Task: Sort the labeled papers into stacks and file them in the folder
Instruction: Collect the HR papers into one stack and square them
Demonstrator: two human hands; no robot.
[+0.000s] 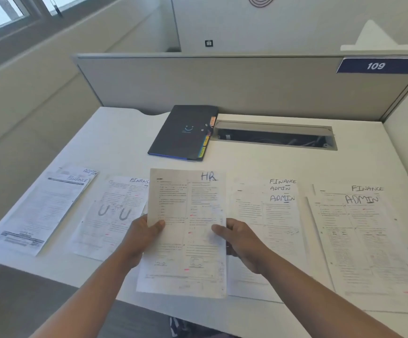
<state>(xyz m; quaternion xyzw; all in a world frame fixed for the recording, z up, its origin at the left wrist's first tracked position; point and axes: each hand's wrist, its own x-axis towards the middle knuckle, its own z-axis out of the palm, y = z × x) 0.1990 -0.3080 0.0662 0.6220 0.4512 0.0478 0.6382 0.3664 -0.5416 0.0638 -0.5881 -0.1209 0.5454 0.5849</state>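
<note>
A printed sheet marked HR (186, 206) is lifted above the white desk, held at its two side edges by my left hand (143, 236) and my right hand (240, 240). Four groups of papers lie in a row on the desk: a far-left stack labeled ADMIN and FINANCE (44, 211), a FINANCE sheet (111, 215) partly hidden behind the HR sheet, a stack labeled FINANCE and ADMIN (271, 220), and a far-right stack labeled FINANCE and ADMIN (364, 240). A dark closed folder (182, 131) with coloured tabs lies behind them.
The white desk (259, 162) has an open cable tray slot (273, 137) right of the folder. A grey partition (222, 84) with a blue 109 sign (376, 66) closes the back. The desk's left edge drops off beside the far-left stack.
</note>
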